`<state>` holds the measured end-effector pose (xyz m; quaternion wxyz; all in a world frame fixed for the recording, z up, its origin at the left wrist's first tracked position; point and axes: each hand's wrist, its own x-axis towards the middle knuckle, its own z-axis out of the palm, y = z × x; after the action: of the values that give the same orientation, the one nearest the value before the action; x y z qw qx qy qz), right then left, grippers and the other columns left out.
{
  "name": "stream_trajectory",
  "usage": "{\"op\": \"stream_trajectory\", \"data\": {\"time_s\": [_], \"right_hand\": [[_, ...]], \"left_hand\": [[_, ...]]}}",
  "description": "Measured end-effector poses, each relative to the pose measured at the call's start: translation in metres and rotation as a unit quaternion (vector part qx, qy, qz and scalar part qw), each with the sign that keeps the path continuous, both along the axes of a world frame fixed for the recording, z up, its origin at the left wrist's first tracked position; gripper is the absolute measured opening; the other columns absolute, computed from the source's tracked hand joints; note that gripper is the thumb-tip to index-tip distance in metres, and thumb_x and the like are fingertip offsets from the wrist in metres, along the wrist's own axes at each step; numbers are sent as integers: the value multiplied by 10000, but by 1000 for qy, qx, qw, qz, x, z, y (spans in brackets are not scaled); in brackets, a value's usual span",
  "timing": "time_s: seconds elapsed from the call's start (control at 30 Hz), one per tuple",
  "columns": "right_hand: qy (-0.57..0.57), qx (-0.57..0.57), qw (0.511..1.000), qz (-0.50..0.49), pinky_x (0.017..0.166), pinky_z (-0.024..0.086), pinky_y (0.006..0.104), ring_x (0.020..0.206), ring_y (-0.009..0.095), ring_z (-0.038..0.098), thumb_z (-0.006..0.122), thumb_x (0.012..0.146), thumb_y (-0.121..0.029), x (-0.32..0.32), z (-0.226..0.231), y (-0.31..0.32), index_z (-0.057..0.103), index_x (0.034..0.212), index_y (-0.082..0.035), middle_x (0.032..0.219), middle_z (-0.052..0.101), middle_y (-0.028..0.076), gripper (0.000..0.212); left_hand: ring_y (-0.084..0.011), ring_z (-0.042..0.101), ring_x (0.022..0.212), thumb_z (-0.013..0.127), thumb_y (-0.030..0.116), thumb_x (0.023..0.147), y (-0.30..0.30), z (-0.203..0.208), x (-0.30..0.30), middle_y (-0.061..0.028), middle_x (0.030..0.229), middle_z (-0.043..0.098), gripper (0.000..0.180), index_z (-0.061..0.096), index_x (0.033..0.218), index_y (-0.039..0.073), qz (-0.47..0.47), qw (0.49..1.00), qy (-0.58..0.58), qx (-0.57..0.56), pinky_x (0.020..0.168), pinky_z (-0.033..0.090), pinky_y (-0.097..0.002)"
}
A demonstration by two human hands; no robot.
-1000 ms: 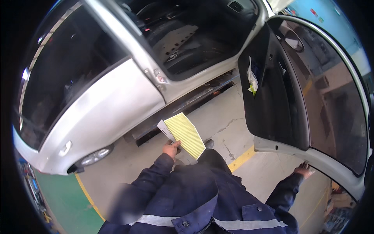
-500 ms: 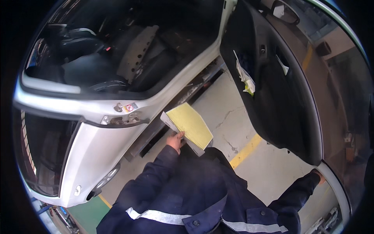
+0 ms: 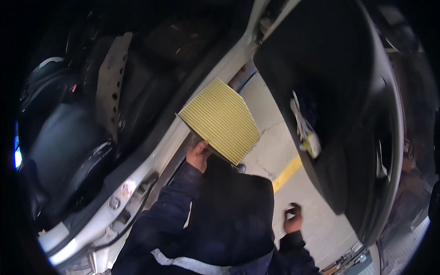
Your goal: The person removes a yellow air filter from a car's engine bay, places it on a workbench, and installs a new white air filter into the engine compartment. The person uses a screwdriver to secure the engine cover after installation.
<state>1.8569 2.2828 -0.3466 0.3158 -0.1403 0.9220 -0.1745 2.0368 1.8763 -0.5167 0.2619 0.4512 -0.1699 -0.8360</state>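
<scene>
A yellow pleated cabin air filter (image 3: 222,120) is held up in front of me by its near edge. My left hand (image 3: 198,156) is closed on that edge, thumb on the near side; the other fingers are mostly hidden behind it. Beyond the filter runs the pale door sill (image 3: 167,137) of a car. My right hand (image 3: 292,220) hangs over the floor between my body and the opened car door (image 3: 330,151), apart from the door. Its fingers are loosely curved with a gap between them, and nothing shows in them.
To the left is the car's dark interior, with a seat (image 3: 68,137) and a perforated metal plate (image 3: 112,82). Papers or packets (image 3: 305,130) stick out of the door pocket. A yellow line (image 3: 288,174) crosses the cracked pale floor (image 3: 270,151). Tools (image 3: 343,263) lie at lower right.
My right hand has let go of the door's edge and come inward. The filter now faces me more squarely, still in my left hand. My view has moved closer to the car's opening.
</scene>
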Motion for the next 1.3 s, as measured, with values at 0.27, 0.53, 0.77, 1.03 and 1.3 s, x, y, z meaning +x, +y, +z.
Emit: {"op": "stream_trajectory", "data": {"time_s": [0.27,0.53,0.77,1.03,1.3], "right_hand": [[250,-170,922,241,798,516,452,955,366,615,701,740,5,-104,-3,-207,636,1091,16,1080,618,208,358],[525,-201,809,171,1035,428,556,1213,449,526,589,978,-339,-177,-108,-171,554,1280,82,1318,551,309,519],[716,-383,583,-36,840,478,477,950,395,613,574,997,-404,-229,-177,-190,611,1198,79,1084,640,246,524],[714,-219,656,109,1084,344,587,1221,453,507,481,1032,-408,-231,-171,-206,590,1226,76,1278,566,291,533],[740,-223,617,150,988,402,563,1107,424,545,524,1016,-423,-241,-187,-182,594,1204,63,1180,623,260,526]], "left_hand": [[-225,643,971,615,189,916,-158,-125,-88,-37,1084,701,254,648,1143,81,133,987,73,-43,818,509,-376],[-264,618,1155,676,135,861,-287,-181,-168,-67,1171,687,282,657,1135,71,165,957,204,-125,1032,479,-461],[-242,636,859,568,208,969,-391,-207,-272,-66,929,672,138,633,957,87,231,944,192,-138,798,533,-403],[-227,615,1015,497,177,957,-511,-276,-314,-84,1136,637,199,588,1109,87,259,918,257,-155,890,525,-380],[-239,564,1043,515,156,934,-524,-262,-383,-84,1117,587,220,590,1135,103,276,909,284,-133,963,476,-397]]}}
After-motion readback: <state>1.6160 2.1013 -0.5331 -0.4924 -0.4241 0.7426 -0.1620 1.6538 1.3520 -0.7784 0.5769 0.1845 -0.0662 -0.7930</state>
